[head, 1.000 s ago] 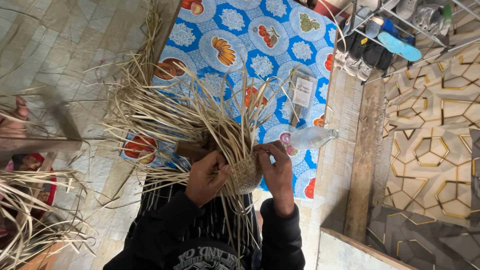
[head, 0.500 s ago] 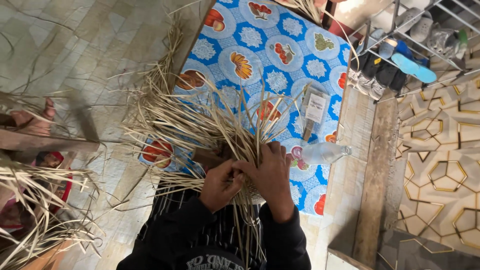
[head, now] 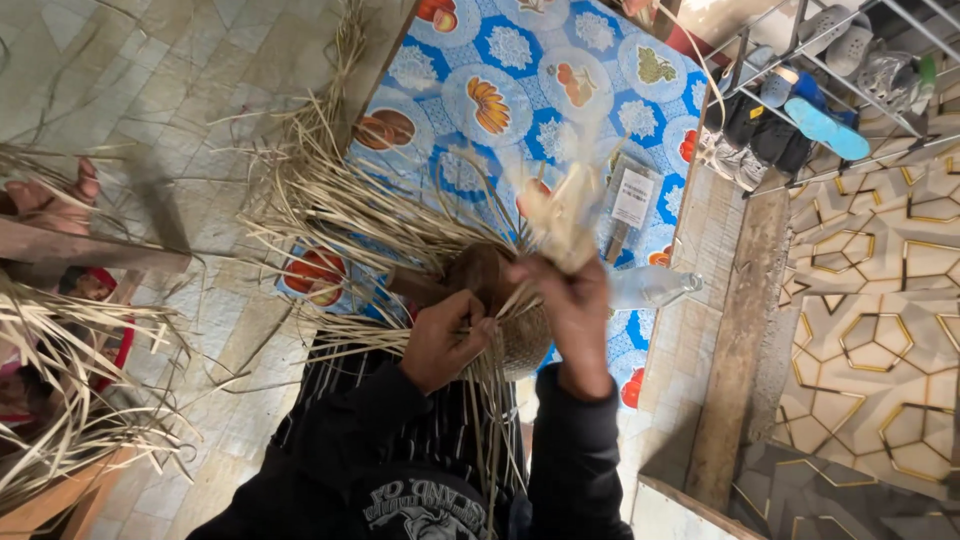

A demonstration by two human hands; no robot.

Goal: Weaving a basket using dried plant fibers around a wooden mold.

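The half-woven straw basket [head: 520,335] is sitting between both hands, just above the person's lap, and most of it is lying hidden behind fingers and loose strands, so its shape is hard to make out. The left hand [head: 445,340] is curling shut on the strands at the basket's near side, its fingertips tucked out of sight. The right hand [head: 575,305] is clamping a tuft of pale straw ends [head: 565,215], which is blurring at the top. Long straw strands [head: 340,215] are fanning out to the left and hanging down over the dark sleeves.

Under them a blue floor mat [head: 520,60] printed with white discs and fruit pictures is lying on the tiled floor [head: 150,90], its upper edge cut off by the frame. On the mat, just beyond the right hand, a flat clear packet with a white rectangular label [head: 632,197] is resting, its print too small to tell. A clear plastic bottle [head: 650,287] is lying on its side beside the right wrist. At the upper right a metal shoe rack [head: 800,90] is holding sandals, partly cropped. At the left edge another person's hand [head: 55,195] and more straw are showing only in part.
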